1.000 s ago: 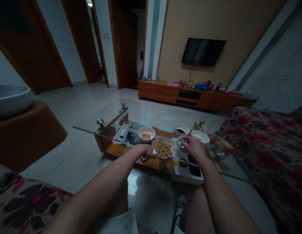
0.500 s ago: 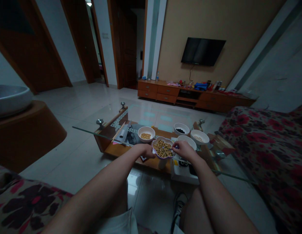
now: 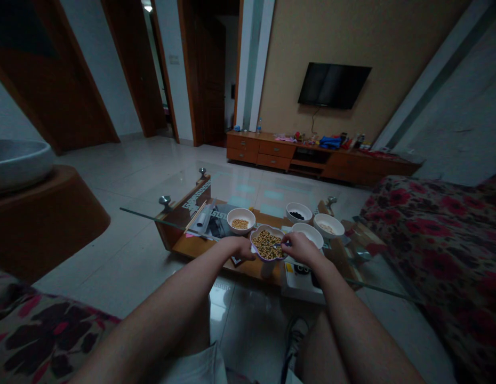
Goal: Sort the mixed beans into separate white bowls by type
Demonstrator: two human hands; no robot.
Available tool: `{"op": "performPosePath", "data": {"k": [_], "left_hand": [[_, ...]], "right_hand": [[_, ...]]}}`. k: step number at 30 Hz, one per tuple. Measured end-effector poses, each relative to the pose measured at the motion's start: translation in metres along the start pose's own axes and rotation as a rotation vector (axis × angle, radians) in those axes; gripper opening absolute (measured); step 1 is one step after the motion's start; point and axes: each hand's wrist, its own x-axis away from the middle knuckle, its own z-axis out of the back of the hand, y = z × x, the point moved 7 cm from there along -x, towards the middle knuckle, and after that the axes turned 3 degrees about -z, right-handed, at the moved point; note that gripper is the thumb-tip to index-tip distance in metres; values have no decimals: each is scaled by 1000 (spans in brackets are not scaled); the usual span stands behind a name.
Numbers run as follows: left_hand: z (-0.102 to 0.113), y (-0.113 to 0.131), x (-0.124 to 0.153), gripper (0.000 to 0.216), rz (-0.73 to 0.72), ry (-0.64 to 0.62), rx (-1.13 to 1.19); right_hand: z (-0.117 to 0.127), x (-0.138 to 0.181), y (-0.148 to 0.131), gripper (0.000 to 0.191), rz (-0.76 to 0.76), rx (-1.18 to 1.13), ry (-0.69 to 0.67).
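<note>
Left hand point(image 3: 243, 247) grips the near left rim of the bean bowl point(image 3: 268, 245) and steadies it on the glass bench point(image 3: 152, 216). Right hand point(image 3: 302, 248) is at the right rim, fingers pinched over the beans on something small and thin; I cannot tell what it is. It seems the step is picking from the mixed beans. A next move would need a fine pinch and a short carry. Just behind stand an empty bowl point(image 3: 308, 232), a yellow-bean bowl point(image 3: 240, 220), a white-bean bowl point(image 3: 328, 225) and a black-bean bowl point(image 3: 298, 212).
</note>
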Motion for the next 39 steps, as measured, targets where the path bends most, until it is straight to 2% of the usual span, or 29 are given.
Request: {"op": "performPosePath", "data": {"k": [7,30,39], "left_hand": [[-1,-1,-2,40,-13,21,-49],[-1,-1,-1,34,2,3,-72],[0,1,1,33,-1,-3,-48]], "right_hand": [[3,-1,1,25,-37,40,83],[-5,-7,1,26,-60,95,47],[-4,-7,-2,24,-31,77,72]]}}
